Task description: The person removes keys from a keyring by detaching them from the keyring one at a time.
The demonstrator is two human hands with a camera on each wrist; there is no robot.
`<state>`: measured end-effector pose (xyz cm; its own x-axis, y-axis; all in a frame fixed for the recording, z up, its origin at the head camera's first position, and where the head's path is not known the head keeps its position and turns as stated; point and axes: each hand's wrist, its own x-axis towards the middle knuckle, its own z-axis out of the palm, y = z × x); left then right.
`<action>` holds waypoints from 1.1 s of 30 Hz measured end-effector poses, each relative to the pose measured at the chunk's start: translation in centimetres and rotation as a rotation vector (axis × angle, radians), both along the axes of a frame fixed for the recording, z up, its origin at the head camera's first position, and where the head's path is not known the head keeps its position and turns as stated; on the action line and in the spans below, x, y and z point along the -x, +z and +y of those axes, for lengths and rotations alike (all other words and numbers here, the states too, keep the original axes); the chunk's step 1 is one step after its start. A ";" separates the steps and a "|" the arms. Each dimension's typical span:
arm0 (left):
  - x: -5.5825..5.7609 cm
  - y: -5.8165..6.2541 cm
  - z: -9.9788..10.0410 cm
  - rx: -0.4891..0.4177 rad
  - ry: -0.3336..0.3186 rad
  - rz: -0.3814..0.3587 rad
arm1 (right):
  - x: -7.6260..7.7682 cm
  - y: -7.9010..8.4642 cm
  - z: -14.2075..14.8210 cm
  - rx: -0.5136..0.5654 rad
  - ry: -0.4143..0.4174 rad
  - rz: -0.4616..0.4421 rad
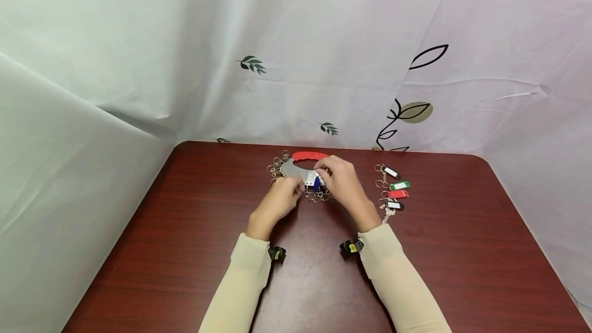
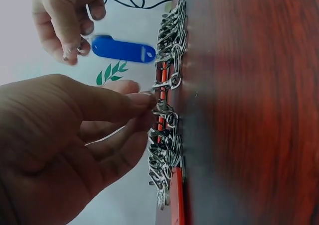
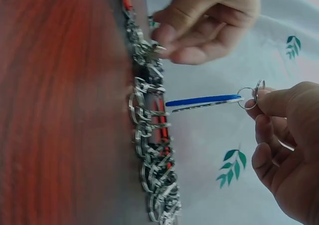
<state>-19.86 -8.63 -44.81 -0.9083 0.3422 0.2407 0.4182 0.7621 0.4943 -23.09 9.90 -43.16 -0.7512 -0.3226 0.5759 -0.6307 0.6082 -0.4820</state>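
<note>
My right hand [image 1: 343,179] pinches a split key ring [image 3: 247,98] between thumb and finger. From that ring hang a blue key tag [image 3: 204,100] and a key [image 3: 199,106], held above the tabletop. My left hand [image 1: 280,199] pinches one of the small metal snap hooks [image 2: 162,105] on the edge of a curved silver key holder plate [image 1: 302,173]. The plate has a red handle [image 1: 309,155] on its far side and many hooks with rings along its rim. In the left wrist view, the blue tag hangs close to the row of hooks.
To the right lie key rings with tags and keys: a black tag [image 1: 391,172], a green tag [image 1: 400,185], a red tag [image 1: 398,194] and another black tag [image 1: 394,205]. They rest on a dark red-brown table [image 1: 444,271]. White curtains [image 1: 296,55] surround its back and sides.
</note>
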 end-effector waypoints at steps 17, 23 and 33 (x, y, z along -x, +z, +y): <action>0.1 1.6 -4.6 -0.166 0.181 -0.048 | 0.0 1.1 1.0 0.018 0.004 0.005; 0.1 2.1 -4.7 -0.163 0.209 -0.051 | -0.3 2.4 1.8 0.047 -0.012 0.023; 0.2 3.0 -3.3 -0.100 0.152 0.031 | -0.8 5.5 5.6 0.044 -0.004 0.136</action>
